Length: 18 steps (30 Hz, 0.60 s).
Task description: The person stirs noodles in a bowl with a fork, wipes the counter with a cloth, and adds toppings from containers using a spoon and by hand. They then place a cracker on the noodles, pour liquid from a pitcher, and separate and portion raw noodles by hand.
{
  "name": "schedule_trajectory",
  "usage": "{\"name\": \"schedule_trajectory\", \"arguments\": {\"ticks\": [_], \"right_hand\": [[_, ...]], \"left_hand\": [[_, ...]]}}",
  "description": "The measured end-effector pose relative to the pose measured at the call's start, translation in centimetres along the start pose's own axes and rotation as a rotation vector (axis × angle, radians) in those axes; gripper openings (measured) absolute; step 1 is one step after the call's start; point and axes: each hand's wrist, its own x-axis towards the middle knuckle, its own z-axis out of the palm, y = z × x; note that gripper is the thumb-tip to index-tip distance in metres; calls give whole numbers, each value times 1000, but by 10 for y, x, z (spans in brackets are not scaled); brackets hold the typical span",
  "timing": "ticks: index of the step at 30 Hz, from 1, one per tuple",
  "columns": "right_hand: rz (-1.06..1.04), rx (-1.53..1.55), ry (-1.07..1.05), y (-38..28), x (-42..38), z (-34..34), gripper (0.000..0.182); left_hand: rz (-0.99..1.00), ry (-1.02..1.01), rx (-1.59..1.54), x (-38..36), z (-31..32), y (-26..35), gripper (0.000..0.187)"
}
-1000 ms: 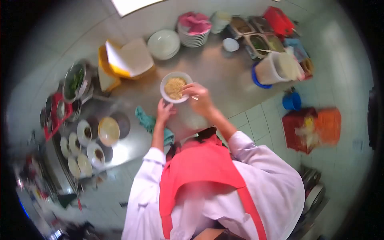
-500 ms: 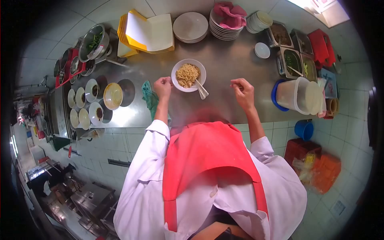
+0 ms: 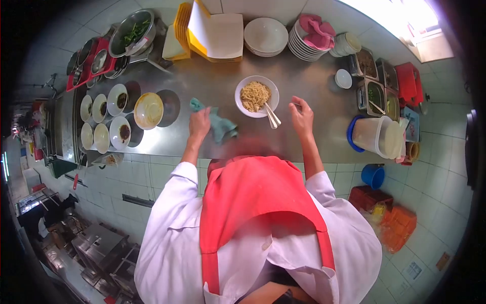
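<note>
My left hand (image 3: 199, 123) is closed on a green cloth (image 3: 220, 127), which sticks out above the fingers and to the right of them. Just right of the cloth stands a white bowl (image 3: 240, 105) of noodles (image 3: 255, 96), with the cutlery handles (image 3: 272, 117) leaning over its front rim. To the right of that bowl, apart from it, my right hand (image 3: 302, 117) hovers with loosely bent fingers and holds nothing that I can see.
Small bowls (image 3: 102, 138) with dark sauce and a stained bowl (image 3: 149, 111) stand at left. Along the back are yellow-edged boxes (image 3: 218, 38), plates (image 3: 266, 35) and stacked bowls (image 3: 309, 50) under a pink cloth. Ingredient tins (image 3: 375, 93) and a plastic tub (image 3: 368, 133) stand at right.
My left hand has moved left, away from the bowl, and taken hold of the green cloth. My right hand's fingers have loosened. The whole view has shifted, so the table appears further right.
</note>
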Motion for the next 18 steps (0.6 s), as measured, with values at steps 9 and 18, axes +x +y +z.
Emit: {"name": "schedule_trajectory", "arguments": {"ticks": [9,18], "right_hand": [[547,347,-385,21,31,46,46],[542,398,-102,7,17,57,35]], "left_hand": [[5,-52,-572,50,77,41,34],[112,-223,-589,29,42,27,40]]}}
